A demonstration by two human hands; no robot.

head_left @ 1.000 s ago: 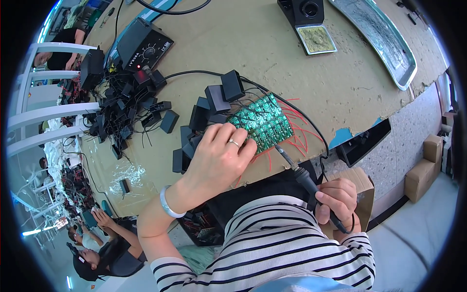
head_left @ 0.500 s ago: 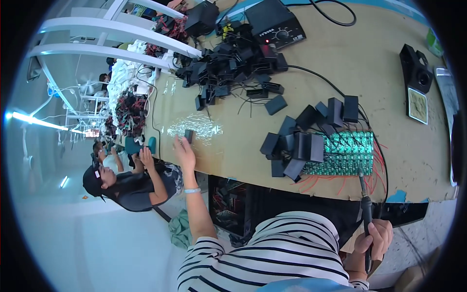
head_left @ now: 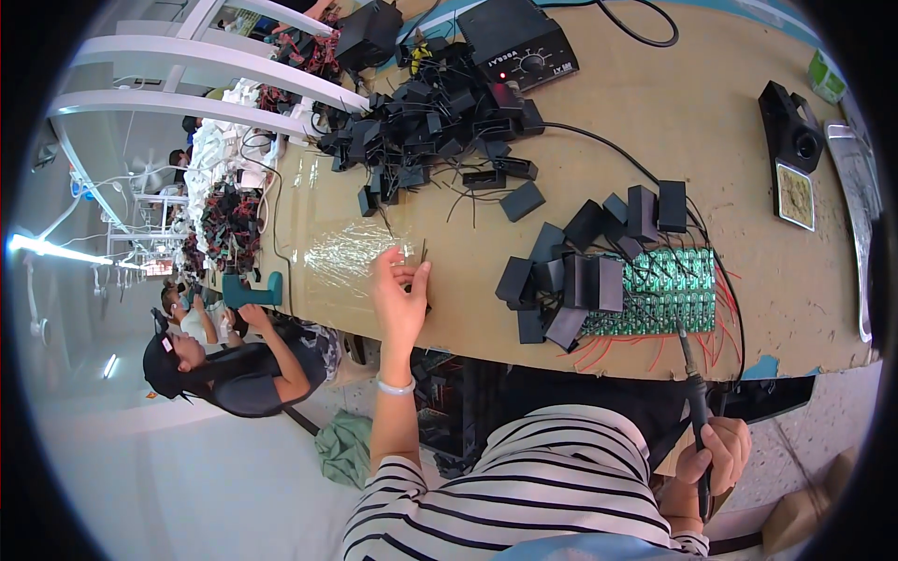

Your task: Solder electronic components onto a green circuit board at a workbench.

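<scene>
My right hand (head_left: 718, 455) is wrapped round the handle of a soldering iron (head_left: 697, 402). The iron's tip rests at the near edge of a green circuit board panel (head_left: 666, 290) with red wires along its edges. Several black boxes (head_left: 593, 282) lie on the panel's left part, their dark leads reaching over it. Above the table, to the left, my left hand (head_left: 402, 297) has its fingers curled round a small black box, mostly hidden by the hand; thin dark leads (head_left: 425, 251) stick out beyond the fingers.
A heap of black boxes (head_left: 421, 126) lies at the back, beside a black control unit (head_left: 517, 45) with a dial. A black iron stand (head_left: 791, 126) with a sponge tray (head_left: 796, 196) is at right. A co-worker (head_left: 238, 365) sits at left. The iron's cable crosses the table.
My left hand has picked up the small black box from the table and moved right with it. The soldering iron's tip has shifted slightly left along the panel's edge.
</scene>
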